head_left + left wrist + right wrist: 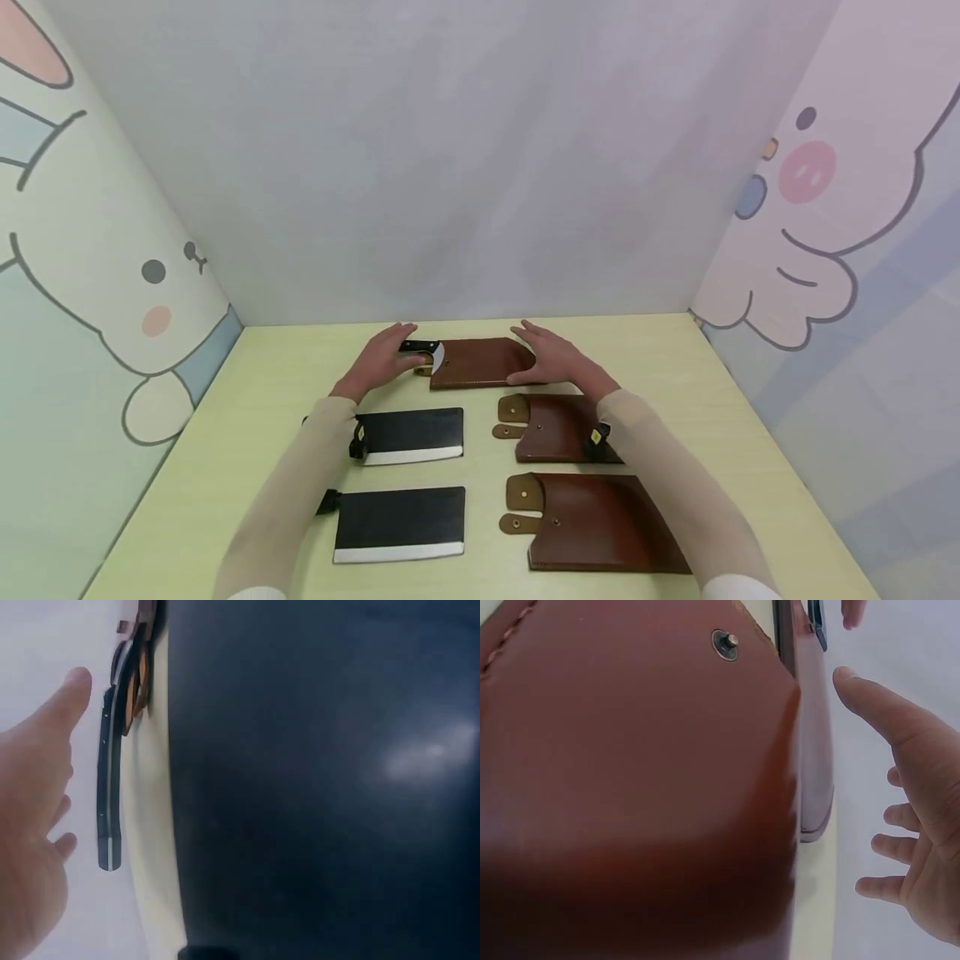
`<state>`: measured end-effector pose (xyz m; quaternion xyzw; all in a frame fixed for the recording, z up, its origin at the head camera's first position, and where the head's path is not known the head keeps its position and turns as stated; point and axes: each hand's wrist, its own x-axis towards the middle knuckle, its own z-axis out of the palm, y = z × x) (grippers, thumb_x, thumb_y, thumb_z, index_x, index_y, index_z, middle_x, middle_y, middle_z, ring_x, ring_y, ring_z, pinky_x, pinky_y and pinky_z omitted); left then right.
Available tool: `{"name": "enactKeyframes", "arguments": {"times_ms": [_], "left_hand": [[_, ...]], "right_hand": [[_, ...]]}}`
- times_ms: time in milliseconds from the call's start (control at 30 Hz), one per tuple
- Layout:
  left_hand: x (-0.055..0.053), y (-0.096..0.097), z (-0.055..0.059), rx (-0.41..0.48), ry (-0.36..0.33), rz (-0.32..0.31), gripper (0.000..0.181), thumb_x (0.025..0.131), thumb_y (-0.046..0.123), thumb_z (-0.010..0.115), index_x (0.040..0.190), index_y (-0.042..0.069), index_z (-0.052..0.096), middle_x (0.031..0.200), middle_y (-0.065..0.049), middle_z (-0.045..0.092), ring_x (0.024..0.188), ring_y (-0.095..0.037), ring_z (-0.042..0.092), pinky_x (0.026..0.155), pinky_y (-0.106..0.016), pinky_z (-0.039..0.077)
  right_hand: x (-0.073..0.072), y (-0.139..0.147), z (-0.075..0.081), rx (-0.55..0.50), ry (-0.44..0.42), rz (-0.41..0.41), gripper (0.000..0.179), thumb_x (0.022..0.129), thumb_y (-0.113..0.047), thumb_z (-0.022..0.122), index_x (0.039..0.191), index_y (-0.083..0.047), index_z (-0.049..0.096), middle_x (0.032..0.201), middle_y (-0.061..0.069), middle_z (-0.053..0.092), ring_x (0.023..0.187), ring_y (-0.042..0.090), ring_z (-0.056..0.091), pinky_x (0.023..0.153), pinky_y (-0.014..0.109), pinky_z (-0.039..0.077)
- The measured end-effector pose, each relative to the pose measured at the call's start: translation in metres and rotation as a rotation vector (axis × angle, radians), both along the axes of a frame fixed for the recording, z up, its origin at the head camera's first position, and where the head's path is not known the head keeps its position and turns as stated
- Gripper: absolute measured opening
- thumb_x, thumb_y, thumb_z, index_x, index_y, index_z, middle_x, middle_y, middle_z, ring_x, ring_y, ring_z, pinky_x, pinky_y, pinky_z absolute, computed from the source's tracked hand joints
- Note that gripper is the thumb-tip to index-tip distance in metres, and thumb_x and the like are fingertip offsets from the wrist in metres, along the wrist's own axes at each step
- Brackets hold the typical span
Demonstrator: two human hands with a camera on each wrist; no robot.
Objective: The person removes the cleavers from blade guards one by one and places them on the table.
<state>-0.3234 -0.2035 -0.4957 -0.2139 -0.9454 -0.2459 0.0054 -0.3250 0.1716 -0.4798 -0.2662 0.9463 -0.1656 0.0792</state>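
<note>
At the back of the table lies a brown leather sheath point(480, 362) with a cleaver in it; the black handle point(418, 345) and a bit of bright blade stick out on the left. My left hand point(381, 360) hovers by that handle, fingers extended. The left wrist view has a gap between the thumb point(73, 690) and the cleaver's handle point(109, 780). Over the sheath's right end is my right hand point(551, 357), fingers spread; in the right wrist view it stands off the sheath point(815, 742). Neither hand grips anything.
Two bare cleavers lie on the left, one point(412, 431) partly under the left forearm, the other point(401, 518) nearer. On the right lie two brown sheaths, one point(558, 421) behind the other point(600, 521), with straps unfastened and partly covered by the right forearm. Walls enclose the table point(480, 329).
</note>
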Motion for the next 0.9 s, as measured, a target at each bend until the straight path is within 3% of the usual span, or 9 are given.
{"name": "enactKeyframes", "arguments": {"times_ms": [167,400,567,767,900], "left_hand": [[-0.007,-0.001,-0.006,-0.019,-0.017,-0.005,0.072,0.098,0.038,0.069,0.154,0.001,0.042,0.158,-0.024,0.039,0.151,-0.042,0.027,0.118,-0.058,0.028],[-0.011,-0.002,-0.012,-0.087,0.009,-0.019,0.064,0.099,0.033,0.07,0.148,-0.003,0.049,0.151,-0.026,0.048,0.146,-0.045,0.035,0.118,-0.057,0.028],[-0.012,-0.003,-0.013,-0.117,0.037,-0.025,0.058,0.099,0.025,0.068,0.145,-0.005,0.05,0.148,-0.027,0.051,0.144,-0.046,0.038,0.121,-0.054,0.024],[-0.011,0.0,-0.01,-0.101,-0.003,-0.013,0.058,0.1,0.025,0.068,0.146,-0.005,0.05,0.146,-0.027,0.053,0.141,-0.045,0.042,0.121,-0.054,0.023],[-0.012,0.001,-0.01,-0.088,-0.014,0.002,0.058,0.098,0.027,0.07,0.144,-0.004,0.053,0.141,-0.025,0.058,0.132,-0.043,0.053,0.116,-0.056,0.032]], "right_hand": [[-0.005,-0.011,-0.011,-0.016,-0.06,0.016,0.11,0.081,-0.065,0.077,0.164,-0.015,0.025,0.17,0.014,0.016,0.154,0.036,0.022,0.118,0.058,0.029],[-0.01,-0.021,-0.022,0.009,-0.063,0.023,0.117,0.076,-0.066,0.081,0.164,-0.017,0.023,0.171,0.014,0.012,0.153,0.036,0.025,0.117,0.056,0.032],[-0.012,-0.026,-0.021,0.009,-0.071,0.024,0.118,0.075,-0.064,0.083,0.164,-0.015,0.024,0.171,0.015,0.012,0.152,0.037,0.027,0.116,0.055,0.033],[-0.014,-0.03,-0.02,0.046,-0.089,0.024,0.12,0.074,-0.067,0.083,0.165,-0.017,0.022,0.171,0.013,0.014,0.151,0.036,0.03,0.115,0.057,0.034],[-0.016,-0.032,-0.02,0.053,-0.093,0.033,0.119,0.074,-0.066,0.082,0.165,-0.017,0.022,0.17,0.015,0.016,0.151,0.038,0.03,0.114,0.06,0.034]]}}
